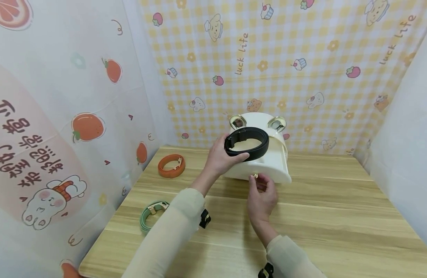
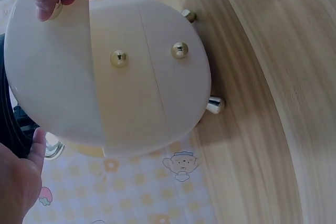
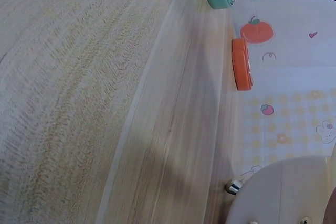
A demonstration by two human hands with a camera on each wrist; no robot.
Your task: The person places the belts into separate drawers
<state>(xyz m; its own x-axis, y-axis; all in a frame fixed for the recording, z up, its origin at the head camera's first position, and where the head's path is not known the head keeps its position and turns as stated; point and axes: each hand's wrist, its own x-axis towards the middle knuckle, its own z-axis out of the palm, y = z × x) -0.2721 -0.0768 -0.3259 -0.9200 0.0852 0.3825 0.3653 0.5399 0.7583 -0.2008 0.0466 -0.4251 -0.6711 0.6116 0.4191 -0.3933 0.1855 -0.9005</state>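
So we've got the black belt (image 1: 258, 153) gripped in our left hand (image 1: 218, 156), up over the pulled-out top drawer (image 1: 274, 174) of the white box (image 1: 256, 118), far side of the table (image 1: 338, 200). Our right hand (image 1: 263, 199) is pinching that drawer's gold knob (image 1: 255, 176). Orange belt (image 1: 170, 173) sits far left, green belt (image 1: 143, 221) nearer us.

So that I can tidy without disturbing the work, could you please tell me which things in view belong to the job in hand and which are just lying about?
In the job:
black belt, coiled, in the left hand
open top drawer, its gold knob pinched by the right hand
white cabinet

Apparently just lying about:
orange belt, coiled on the table
green belt, likewise
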